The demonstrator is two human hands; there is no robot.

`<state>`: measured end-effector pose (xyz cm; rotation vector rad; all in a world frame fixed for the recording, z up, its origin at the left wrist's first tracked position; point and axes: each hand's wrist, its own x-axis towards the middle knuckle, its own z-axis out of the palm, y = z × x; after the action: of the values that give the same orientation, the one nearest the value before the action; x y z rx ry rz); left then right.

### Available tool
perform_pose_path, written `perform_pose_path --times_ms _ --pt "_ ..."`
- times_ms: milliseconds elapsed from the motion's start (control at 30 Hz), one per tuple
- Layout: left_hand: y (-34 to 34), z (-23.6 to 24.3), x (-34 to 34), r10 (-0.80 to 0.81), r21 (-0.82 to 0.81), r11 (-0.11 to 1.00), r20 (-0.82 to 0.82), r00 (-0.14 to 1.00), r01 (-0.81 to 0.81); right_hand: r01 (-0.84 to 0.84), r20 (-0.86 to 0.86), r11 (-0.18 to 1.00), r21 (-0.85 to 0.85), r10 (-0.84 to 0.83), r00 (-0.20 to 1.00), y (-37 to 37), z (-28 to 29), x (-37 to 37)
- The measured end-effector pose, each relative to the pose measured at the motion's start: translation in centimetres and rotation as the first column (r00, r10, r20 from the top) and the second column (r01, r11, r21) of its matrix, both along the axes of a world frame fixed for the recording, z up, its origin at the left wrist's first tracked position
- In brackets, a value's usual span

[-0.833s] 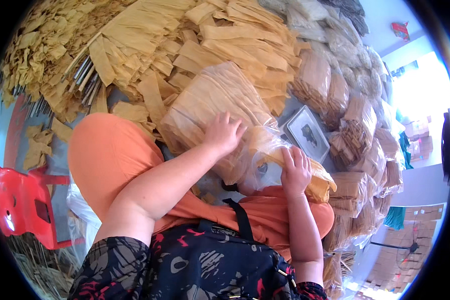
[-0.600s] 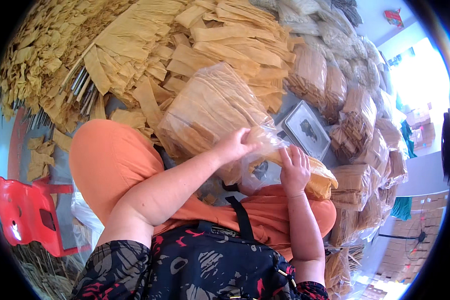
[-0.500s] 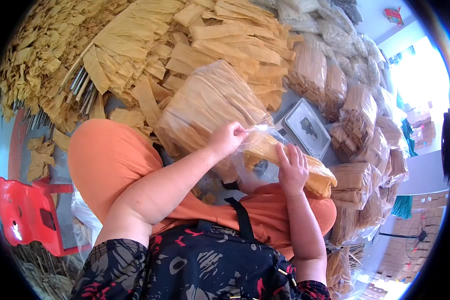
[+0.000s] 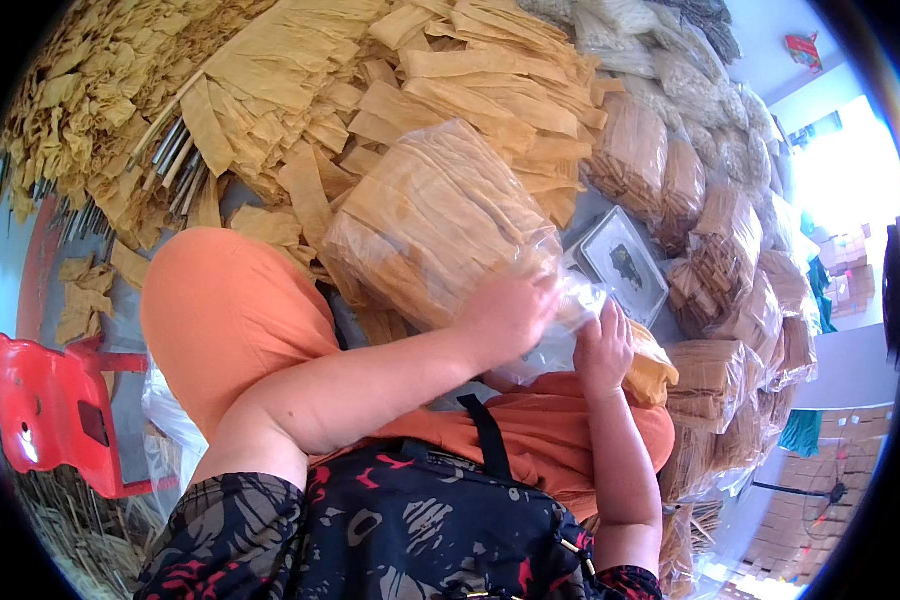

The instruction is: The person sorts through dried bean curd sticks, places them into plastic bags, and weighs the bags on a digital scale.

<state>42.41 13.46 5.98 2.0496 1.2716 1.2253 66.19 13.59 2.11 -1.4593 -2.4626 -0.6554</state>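
A clear plastic bag (image 4: pixel 440 215) packed with flat yellow-tan strips lies slanted in front of my crossed legs. My left hand (image 4: pixel 505 315) is over its near right side, fingers curled in at the bag's plastic and slightly blurred. Bunched, whitish plastic stretches from there to my right hand (image 4: pixel 604 352), whose fingers close around it. Beneath and beyond the right hand a yellow, fabric-like bundle (image 4: pixel 652 368) rests on my right thigh, mostly covered by the hand. The exact grip of the left fingertips is hidden.
Loose yellow strips (image 4: pixel 500 80) are heaped ahead, with thin rods (image 4: pixel 175 165) among them at left. A flat scale (image 4: pixel 625 265) sits right of the bag. Filled clear bags (image 4: pixel 715 240) are stacked along the right. A red plastic chair (image 4: pixel 55 410) stands at left.
My left hand has moved right, close to my right hand, and the plastic between them is more bunched. The yellow bundle is now more covered by the right hand.
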Motion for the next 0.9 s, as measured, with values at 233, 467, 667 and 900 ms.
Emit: perform_pose_path --times_ms 233,467,667,900 --pt "0.0 1.3 0.2 -0.031 -0.096 0.994 0.250 0.968 0.056 0.032 -0.085 0.999 -0.018 -0.033 0.996 -0.1 0.4 -2.7" --pt "-0.8 1.7 1.1 -0.024 -0.106 0.993 0.268 0.963 0.054 -0.013 -0.292 1.000 0.015 0.017 0.956 0.5 1.0 -5.2" --pt "1.3 -0.9 1.5 -0.031 -0.122 0.989 0.391 0.920 0.085 0.057 -0.129 0.986 -0.159 -0.079 0.988 1.1 0.5 -9.4" --pt "3.4 -5.9 -0.4 0.417 -0.550 0.705 0.832 0.365 0.448 -0.229 -0.449 0.769 -0.597 -0.083 0.890 0.1 4.2 -6.2"
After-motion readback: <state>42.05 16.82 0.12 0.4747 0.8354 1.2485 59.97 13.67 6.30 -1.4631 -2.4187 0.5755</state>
